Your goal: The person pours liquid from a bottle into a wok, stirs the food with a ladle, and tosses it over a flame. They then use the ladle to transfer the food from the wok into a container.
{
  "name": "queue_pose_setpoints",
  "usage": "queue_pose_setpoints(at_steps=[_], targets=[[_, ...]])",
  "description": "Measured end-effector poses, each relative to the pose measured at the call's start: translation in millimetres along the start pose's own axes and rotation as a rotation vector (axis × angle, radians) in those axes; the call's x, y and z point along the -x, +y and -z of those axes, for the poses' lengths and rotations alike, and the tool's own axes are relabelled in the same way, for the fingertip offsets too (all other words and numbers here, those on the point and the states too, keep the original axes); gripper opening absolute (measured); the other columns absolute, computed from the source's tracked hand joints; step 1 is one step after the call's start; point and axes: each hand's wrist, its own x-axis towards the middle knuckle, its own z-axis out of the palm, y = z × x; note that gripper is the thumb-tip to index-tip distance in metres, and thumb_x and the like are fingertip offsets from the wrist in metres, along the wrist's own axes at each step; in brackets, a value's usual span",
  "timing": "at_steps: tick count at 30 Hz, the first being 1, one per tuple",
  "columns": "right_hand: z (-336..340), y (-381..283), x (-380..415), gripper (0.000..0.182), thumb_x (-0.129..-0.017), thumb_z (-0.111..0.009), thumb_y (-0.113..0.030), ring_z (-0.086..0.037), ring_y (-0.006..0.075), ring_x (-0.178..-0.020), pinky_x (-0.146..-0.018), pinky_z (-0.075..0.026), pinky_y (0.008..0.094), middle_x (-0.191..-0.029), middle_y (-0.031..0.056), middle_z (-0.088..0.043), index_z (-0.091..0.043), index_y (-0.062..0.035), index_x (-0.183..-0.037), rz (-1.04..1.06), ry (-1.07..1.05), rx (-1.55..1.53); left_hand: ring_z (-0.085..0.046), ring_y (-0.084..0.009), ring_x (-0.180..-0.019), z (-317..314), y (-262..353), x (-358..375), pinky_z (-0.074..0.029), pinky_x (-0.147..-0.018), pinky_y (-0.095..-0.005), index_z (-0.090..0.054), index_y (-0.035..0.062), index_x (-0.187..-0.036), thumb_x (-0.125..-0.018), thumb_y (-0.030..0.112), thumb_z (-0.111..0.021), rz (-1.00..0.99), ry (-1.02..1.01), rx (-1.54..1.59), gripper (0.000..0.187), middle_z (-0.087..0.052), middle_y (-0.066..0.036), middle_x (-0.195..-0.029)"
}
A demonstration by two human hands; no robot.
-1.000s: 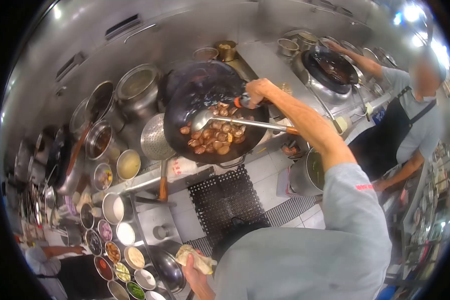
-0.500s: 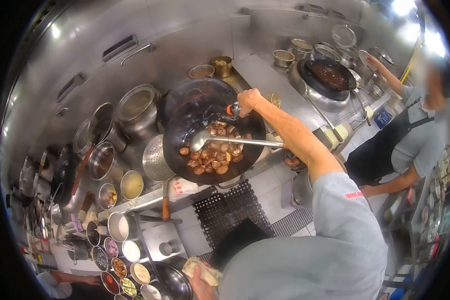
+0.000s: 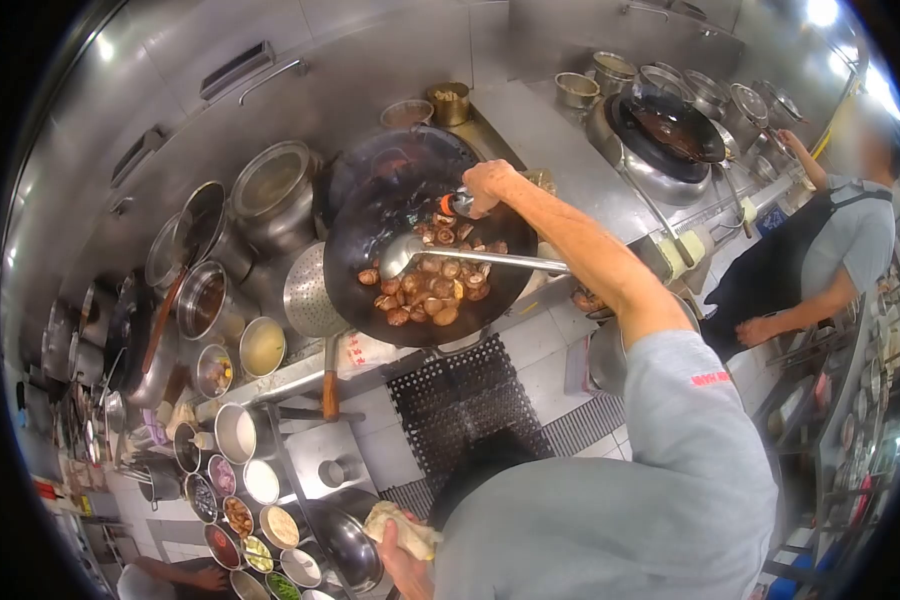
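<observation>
My right hand [image 3: 492,188] is closed round a small bottle with an orange cap [image 3: 462,204], tipped over the far side of a black wok [image 3: 355,318]. Brown mushrooms [image 3: 432,292], some halved, lie in the wok. A steel ladle [image 3: 400,256] rests with its bowl on them, its handle running right beneath my right forearm. Low in the view, my left hand [image 3: 402,562] grips a folded cream cloth [image 3: 400,528] close to my body. Whether liquid is leaving the bottle is too small to tell.
A perforated strainer [image 3: 313,290] sits left of the wok. Several ingredient tubs [image 3: 240,515] stand lower left, beside a steel bowl [image 3: 350,550]. At the right, a co-worker [image 3: 820,245] stands by another wok [image 3: 675,130]. Another person's arm [image 3: 185,575] shows lower left.
The view has shifted slightly. My right hand keeps the bottle over the wok, a little farther left. The co-worker at the right has moved, and the plate in that person's hand no longer shows clearly.
</observation>
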Motion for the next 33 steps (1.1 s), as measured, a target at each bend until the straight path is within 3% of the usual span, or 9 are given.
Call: queue_pose_setpoints(at_steps=[14, 20, 26, 27, 29, 30, 33], targets=[[4.2, 29.8, 55.6, 0.05, -0.055, -0.073, -0.037, -0.063, 0.0294, -0.084, -0.071, -0.051, 0.0376, -0.089, 0.0142, -0.065, -0.065, -0.0036, -0.092, -0.097, -0.035, 0.113, -0.054, -0.0191, -0.082, 19.1, 5.2, -5.0, -0.049, -0.07, -0.0325, -0.048, 0.0007, -0.108, -0.081, 0.014, -0.059, 0.008, -0.064, -0.023, 0.032, -0.053, -0.009, -0.091], [-6.3, -7.7, 79.0, 0.055, -0.056, -0.073, -0.04, -0.062, 0.0292, -0.087, -0.074, -0.05, 0.0381, -0.09, 0.0149, -0.065, -0.064, -0.0056, -0.098, -0.045, -0.085, 0.103, -0.055, -0.0197, -0.08, 62.4, 8.7, 3.2, -0.049, -0.067, -0.032, -0.048, -0.0004, -0.107, -0.081, 0.015, -0.057, 0.005, -0.018, 0.035, 0.031, -0.054, -0.011, -0.091], [-7.6, -56.0, 75.0, 0.069, -0.057, -0.073, -0.045, -0.06, 0.0301, -0.094, -0.079, -0.049, 0.0383, -0.102, 0.0138, -0.063, -0.056, -0.0068, -0.111, -0.073, -0.11, 0.21, -0.055, -0.0201, -0.074, 78.7, 40.5, 16.0, -0.049, -0.064, -0.0314, -0.048, -0.0008, -0.107, -0.082, 0.017, -0.057, -0.042, -0.062, -0.045, 0.032, -0.056, -0.012, -0.083], [-7.9, -61.3, 78.0, 0.069, -0.057, -0.073, -0.045, -0.06, 0.0301, -0.094, -0.079, -0.049, 0.0383, -0.102, 0.0138, -0.063, -0.056, -0.0068, -0.111, -0.067, -0.117, 0.206, -0.055, -0.0199, -0.074, 85.6, 45.9, 21.0, -0.049, -0.064, -0.0311, -0.048, -0.0007, -0.107, -0.081, 0.017, -0.057, -0.066, -0.051, -0.052, 0.033, -0.056, -0.012, -0.083], [0.6, -67.3, 80.8, 0.053, -0.057, -0.072, -0.039, -0.062, 0.0261, -0.091, -0.076, -0.051, 0.0352, -0.098, 0.0123, -0.064, -0.065, -0.0048, -0.097, -0.095, -0.001, 0.171, -0.055, -0.0197, -0.074, 91.5, 50.7, 25.3, -0.049, -0.064, -0.0307, -0.048, -0.0007, -0.107, -0.081, 0.017, -0.058, -0.094, -0.046, -0.041, 0.033, -0.055, -0.012, -0.084], [-0.6, -72.3, 81.0, 0.064, -0.059, -0.072, -0.044, -0.061, 0.0303, -0.092, -0.078, -0.05, 0.0386, -0.097, 0.0149, -0.063, -0.056, -0.0056, -0.108, -0.045, -0.026, 0.188, -0.055, -0.0195, -0.073, 100.1, 51.7, 26.1, -0.049, -0.063, -0.0304, -0.048, -0.0006, -0.107, -0.081, 0.018, -0.058, -0.096, -0.036, -0.005, 0.033, -0.056, -0.012, -0.084], [-5.1, -91.2, 77.4, 0.061, -0.059, -0.072, -0.043, -0.061, 0.0314, -0.09, -0.076, -0.05, 0.0393, -0.094, 0.0161, -0.064, -0.057, -0.0044, -0.104, -0.001, -0.009, 0.165, -0.056, -0.0192, -0.072, 111.9, 53.9, 30.1, -0.049, -0.062, -0.03, -0.048, -0.0003, -0.108, -0.081, 0.018, -0.058, -0.08, -0.035, 0.038, 0.033, -0.056, -0.012, -0.083]])
